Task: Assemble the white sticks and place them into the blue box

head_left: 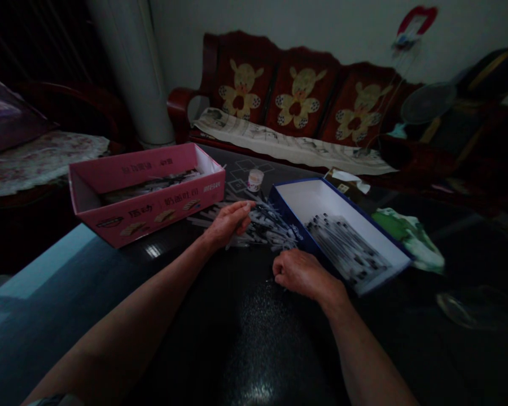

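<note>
My left hand (pixel 231 221) is closed in a pinch above a loose heap of thin, clear, pen-like sticks (pixel 275 228) with dark parts. Whatever its fingertips hold is too dark to make out. Low over the dark tabletop, my right hand (pixel 300 272) has its fingers curled in, and a small glint shows by the fingertips. Just beyond it stands a blue-rimmed white box (pixel 338 203) with similar sticks (pixel 347 242) lying in rows. On the left, a pink carton (pixel 173 206) contains more sticks (pixel 161 183).
A small round tub (pixel 255 179) stands behind the heap. To the right of the blue box lies a green and white packet (pixel 410 237), with a brown box (pixel 345 183) at its far corner. A wooden sofa (pixel 275 67) with bear-patterned backs is behind the table (pixel 186 327).
</note>
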Action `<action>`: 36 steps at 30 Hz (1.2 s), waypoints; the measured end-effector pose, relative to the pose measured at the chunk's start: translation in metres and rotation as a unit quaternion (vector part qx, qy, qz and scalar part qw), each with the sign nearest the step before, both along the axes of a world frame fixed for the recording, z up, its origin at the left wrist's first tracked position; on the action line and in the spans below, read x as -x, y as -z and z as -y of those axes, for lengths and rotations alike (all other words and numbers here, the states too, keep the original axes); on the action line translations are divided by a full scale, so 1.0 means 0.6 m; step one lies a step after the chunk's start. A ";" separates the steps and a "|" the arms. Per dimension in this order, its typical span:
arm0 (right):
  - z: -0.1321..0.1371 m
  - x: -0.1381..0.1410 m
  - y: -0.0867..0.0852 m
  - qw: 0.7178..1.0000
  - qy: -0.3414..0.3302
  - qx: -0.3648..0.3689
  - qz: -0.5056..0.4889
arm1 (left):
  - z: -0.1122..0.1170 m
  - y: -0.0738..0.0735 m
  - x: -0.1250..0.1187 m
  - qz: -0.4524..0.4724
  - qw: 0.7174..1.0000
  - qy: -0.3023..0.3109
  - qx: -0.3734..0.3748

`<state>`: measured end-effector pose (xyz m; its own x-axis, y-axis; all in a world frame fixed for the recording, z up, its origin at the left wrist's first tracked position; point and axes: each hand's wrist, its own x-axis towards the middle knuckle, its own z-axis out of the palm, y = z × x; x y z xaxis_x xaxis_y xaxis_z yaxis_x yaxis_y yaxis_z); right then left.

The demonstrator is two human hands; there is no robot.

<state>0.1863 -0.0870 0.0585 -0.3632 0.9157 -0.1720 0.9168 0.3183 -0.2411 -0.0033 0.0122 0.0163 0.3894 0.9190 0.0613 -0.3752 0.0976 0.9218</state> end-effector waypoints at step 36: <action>-0.123 0.040 0.077 0.508 0.225 0.014 -0.832 | -0.008 0.011 0.000 -0.487 0.656 -0.220 -0.534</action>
<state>0.1623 -0.0131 0.0126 0.2167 0.9761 0.0143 -0.5841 0.1414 -0.7992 -0.0035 0.0170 0.0095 0.4329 0.5916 0.6802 0.6661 -0.7183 0.2008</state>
